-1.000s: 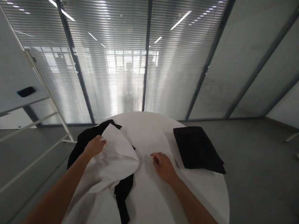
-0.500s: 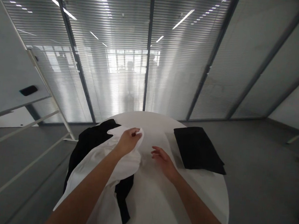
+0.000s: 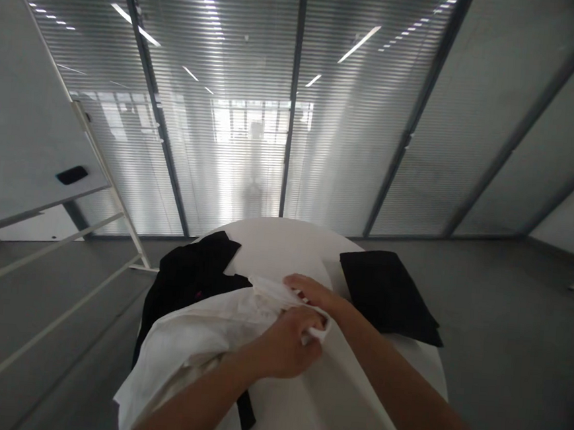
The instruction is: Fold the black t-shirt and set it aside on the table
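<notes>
White garment [image 3: 193, 333], crumpled; draped over the table's near-left edge; atop black cloth

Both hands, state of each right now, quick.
Left hand: closed, gripping the edge of the white garment.
Right hand: fingers curled onto the same white garment beside the left; a full grip cannot be told.

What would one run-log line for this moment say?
left hand: gripping white garment | right hand: on same fold | black garment: underneath | folded black cloth: right, apart
</notes>
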`<state>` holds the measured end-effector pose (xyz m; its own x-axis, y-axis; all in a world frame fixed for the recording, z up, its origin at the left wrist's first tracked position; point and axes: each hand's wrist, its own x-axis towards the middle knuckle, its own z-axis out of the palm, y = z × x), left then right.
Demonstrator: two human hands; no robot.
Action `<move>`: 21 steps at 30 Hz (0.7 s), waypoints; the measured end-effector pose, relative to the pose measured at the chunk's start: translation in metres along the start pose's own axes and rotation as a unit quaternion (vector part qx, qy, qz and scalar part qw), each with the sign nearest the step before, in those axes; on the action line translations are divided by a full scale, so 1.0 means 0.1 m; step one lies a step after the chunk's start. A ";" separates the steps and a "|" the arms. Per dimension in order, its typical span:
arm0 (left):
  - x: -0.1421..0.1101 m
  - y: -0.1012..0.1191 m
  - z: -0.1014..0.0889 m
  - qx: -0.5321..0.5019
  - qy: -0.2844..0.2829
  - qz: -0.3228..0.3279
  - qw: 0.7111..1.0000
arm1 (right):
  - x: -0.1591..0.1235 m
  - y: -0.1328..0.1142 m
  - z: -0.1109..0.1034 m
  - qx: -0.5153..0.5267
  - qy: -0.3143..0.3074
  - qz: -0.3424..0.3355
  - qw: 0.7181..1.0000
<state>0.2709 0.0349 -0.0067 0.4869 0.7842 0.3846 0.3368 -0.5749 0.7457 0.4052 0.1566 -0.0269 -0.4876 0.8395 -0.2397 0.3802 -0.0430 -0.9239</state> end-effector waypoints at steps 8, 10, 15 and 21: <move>-0.39 0.18 0.19 0.122 -0.146 -0.009 0.982 | -0.01 -0.32 0.35 -0.283 -0.232 -0.174 0.914; -0.48 0.21 0.11 0.135 -0.183 -0.001 0.974 | 0.01 -0.26 0.34 -0.286 -0.177 -0.187 0.923; -0.73 0.02 -0.59 0.261 0.013 -0.144 0.955 | -0.09 -0.08 0.03 -0.090 -0.031 -0.151 0.984; -1.17 -0.53 -1.38 0.297 0.045 -0.331 0.895 | -0.33 -0.24 -0.38 0.226 0.161 -0.103 0.955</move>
<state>0.0844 0.0059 -0.0165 -0.0353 0.9990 0.0285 0.9091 0.0202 0.4161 0.4423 0.1501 0.0143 -0.2208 0.9753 -0.0012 -0.1117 -0.0265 -0.9934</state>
